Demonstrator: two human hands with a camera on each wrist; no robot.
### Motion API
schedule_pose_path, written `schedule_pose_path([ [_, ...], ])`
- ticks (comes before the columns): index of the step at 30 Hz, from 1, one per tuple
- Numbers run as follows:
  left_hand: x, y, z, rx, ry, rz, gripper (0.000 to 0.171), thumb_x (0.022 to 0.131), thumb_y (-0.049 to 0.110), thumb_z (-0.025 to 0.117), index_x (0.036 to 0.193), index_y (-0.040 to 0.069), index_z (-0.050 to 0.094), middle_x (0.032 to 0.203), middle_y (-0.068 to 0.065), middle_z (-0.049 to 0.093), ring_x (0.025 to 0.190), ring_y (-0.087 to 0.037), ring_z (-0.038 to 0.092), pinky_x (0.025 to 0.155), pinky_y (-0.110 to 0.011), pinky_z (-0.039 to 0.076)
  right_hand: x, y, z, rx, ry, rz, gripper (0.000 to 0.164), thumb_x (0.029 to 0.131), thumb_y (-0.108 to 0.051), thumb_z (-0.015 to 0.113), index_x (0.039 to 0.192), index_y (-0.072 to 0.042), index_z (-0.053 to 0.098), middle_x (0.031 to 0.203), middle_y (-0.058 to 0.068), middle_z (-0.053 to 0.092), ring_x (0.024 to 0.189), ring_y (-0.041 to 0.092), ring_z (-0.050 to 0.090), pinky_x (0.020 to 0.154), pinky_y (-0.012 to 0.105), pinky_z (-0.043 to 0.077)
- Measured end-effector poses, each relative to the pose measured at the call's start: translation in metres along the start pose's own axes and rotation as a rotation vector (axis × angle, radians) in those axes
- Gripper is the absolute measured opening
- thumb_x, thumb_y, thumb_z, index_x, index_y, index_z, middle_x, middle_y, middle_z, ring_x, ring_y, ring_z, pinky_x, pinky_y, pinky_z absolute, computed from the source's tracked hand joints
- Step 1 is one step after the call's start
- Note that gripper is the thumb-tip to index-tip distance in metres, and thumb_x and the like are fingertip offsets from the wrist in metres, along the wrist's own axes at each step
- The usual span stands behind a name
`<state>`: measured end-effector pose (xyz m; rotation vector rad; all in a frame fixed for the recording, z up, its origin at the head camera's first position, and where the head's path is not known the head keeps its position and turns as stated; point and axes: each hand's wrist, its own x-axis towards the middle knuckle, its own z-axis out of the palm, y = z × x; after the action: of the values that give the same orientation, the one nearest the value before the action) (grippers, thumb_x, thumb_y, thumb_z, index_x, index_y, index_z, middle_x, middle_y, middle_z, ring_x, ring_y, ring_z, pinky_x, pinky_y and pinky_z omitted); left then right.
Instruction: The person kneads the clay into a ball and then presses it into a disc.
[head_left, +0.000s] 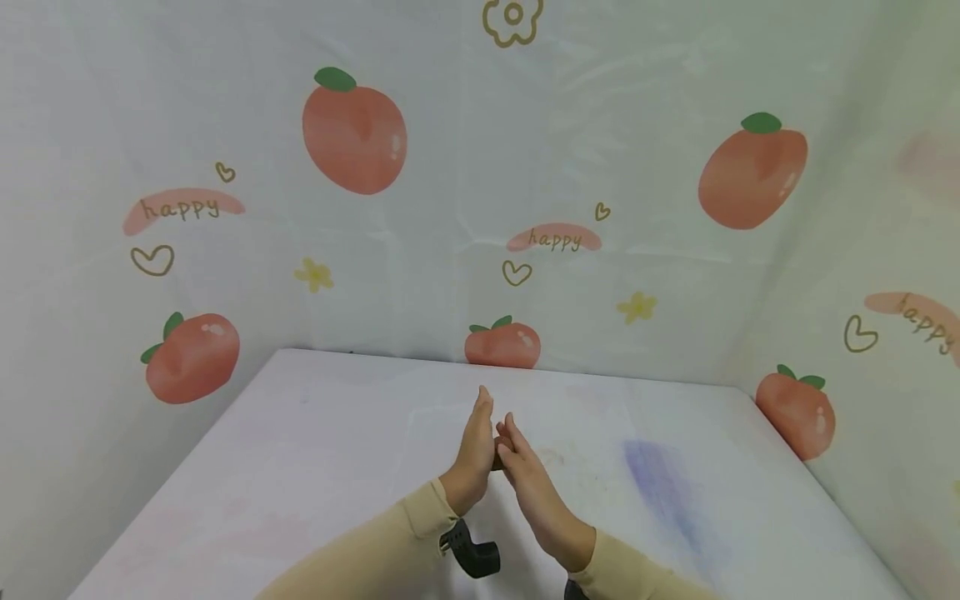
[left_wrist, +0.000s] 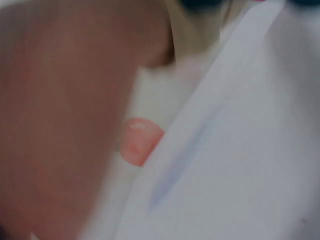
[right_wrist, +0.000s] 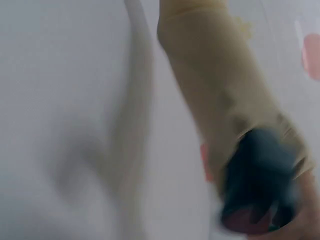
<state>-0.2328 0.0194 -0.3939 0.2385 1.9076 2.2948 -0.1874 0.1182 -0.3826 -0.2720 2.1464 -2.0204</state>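
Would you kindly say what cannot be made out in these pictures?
Head: palms of left hand and right hand, hidden facing each other.
Head: dark device at right cuff, cut by bottom edge.
Left wrist: large shape at left, blurred beyond detail.
Right wrist: hand beyond the sleeve, cut off by the frame corner.

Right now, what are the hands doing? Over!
Left hand, right hand: fingers straight, palms facing. Both over table; blue smudge off to the right. Anything between palms: can't tell.
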Motion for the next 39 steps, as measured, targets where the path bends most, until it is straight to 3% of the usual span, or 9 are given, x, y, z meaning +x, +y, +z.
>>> schedule_pose_path([
  [4, -0.001, -0.009, -0.001, 0.039, -0.012, -0.013, 0.063, 0.105, 0.043, 0.019, 0.156, 0.011, 0.0, 0.163, -0.009, -0.005, 0.149, -0.028, -0.01, 0.115, -0.062, -0.005, -0.004, -0.01, -0.001, -0.01, 0.013, -0.068, 0.061, 0.106, -0.03, 0.032, 0.156, -0.009, 0.004, 0.163, 0.009, 0.003, 0.149, 0.03, -0.008, 0.117, 0.061, 0.001],
  [10, -0.015, -0.016, 0.01, 0.083, -0.08, -0.006, 0.063, 0.105, 0.048, 0.014, 0.157, 0.013, 0.003, 0.163, -0.007, -0.005, 0.149, -0.03, -0.011, 0.114, -0.064, -0.007, 0.006, -0.02, -0.012, 0.001, 0.083, -0.105, 0.058, 0.107, -0.028, 0.029, 0.157, -0.012, 0.004, 0.163, 0.008, 0.01, 0.15, 0.026, -0.007, 0.117, 0.058, -0.004],
  [14, -0.025, -0.014, 0.014, 0.117, -0.138, 0.053, 0.059, 0.107, 0.041, 0.012, 0.156, 0.011, 0.001, 0.163, -0.007, -0.004, 0.149, -0.029, -0.011, 0.116, -0.06, -0.007, 0.016, -0.018, -0.021, 0.039, 0.126, -0.102, 0.059, 0.107, -0.028, 0.028, 0.157, -0.013, 0.001, 0.163, 0.008, 0.007, 0.15, 0.027, -0.007, 0.119, 0.056, 0.001],
  [16, -0.03, -0.011, 0.017, 0.133, -0.171, 0.087, 0.06, 0.107, 0.041, 0.013, 0.156, 0.009, -0.001, 0.163, -0.006, -0.004, 0.149, -0.028, -0.01, 0.117, -0.059, -0.006, 0.021, -0.014, -0.024, 0.051, 0.147, -0.078, 0.059, 0.106, -0.029, 0.028, 0.157, -0.013, 0.001, 0.163, 0.009, 0.005, 0.149, 0.029, -0.002, 0.118, 0.053, 0.014],
  [22, -0.033, 0.004, 0.018, 0.117, -0.169, 0.195, 0.061, 0.107, 0.038, 0.013, 0.155, 0.006, -0.004, 0.163, -0.008, -0.005, 0.149, -0.027, -0.008, 0.118, -0.055, -0.004, 0.021, 0.008, -0.018, 0.092, 0.107, 0.019, 0.061, 0.106, -0.032, 0.025, 0.155, -0.002, 0.003, 0.162, 0.016, -0.003, 0.149, 0.034, -0.006, 0.119, 0.056, 0.007],
  [23, -0.03, 0.007, 0.016, 0.101, -0.155, 0.192, 0.06, 0.107, 0.038, 0.013, 0.155, 0.006, -0.004, 0.163, -0.008, -0.005, 0.15, -0.027, -0.006, 0.119, -0.055, -0.003, 0.019, 0.01, -0.015, 0.096, 0.092, 0.03, 0.062, 0.107, -0.034, 0.024, 0.154, 0.0, 0.005, 0.162, 0.016, -0.002, 0.148, 0.034, -0.009, 0.118, 0.057, 0.0],
  [27, -0.017, 0.012, 0.008, 0.034, -0.075, 0.14, 0.06, 0.106, 0.038, 0.015, 0.156, 0.009, -0.004, 0.163, -0.007, -0.004, 0.15, -0.026, -0.005, 0.118, -0.056, -0.002, 0.006, 0.008, -0.006, 0.068, 0.028, 0.017, 0.062, 0.107, -0.038, 0.016, 0.154, 0.002, 0.006, 0.162, 0.018, -0.002, 0.148, 0.036, -0.007, 0.117, 0.06, 0.002],
  [32, -0.003, 0.005, 0.0, 0.024, 0.017, 0.045, 0.062, 0.106, 0.041, 0.019, 0.156, 0.01, 0.0, 0.164, -0.008, -0.003, 0.15, -0.026, -0.008, 0.117, -0.058, -0.004, -0.008, -0.003, 0.0, 0.017, -0.018, -0.05, 0.062, 0.107, -0.033, 0.026, 0.154, 0.002, 0.003, 0.161, 0.019, -0.001, 0.148, 0.036, -0.005, 0.117, 0.059, 0.005],
  [39, -0.013, -0.014, 0.008, 0.063, -0.058, -0.026, 0.067, 0.104, 0.051, 0.015, 0.157, 0.012, 0.005, 0.163, -0.008, 0.0, 0.149, -0.029, -0.008, 0.114, -0.065, -0.006, -0.001, -0.012, -0.01, -0.017, 0.038, -0.158, 0.056, 0.107, -0.026, 0.025, 0.155, -0.003, 0.007, 0.163, 0.009, 0.001, 0.15, 0.028, -0.007, 0.118, 0.058, -0.002],
])
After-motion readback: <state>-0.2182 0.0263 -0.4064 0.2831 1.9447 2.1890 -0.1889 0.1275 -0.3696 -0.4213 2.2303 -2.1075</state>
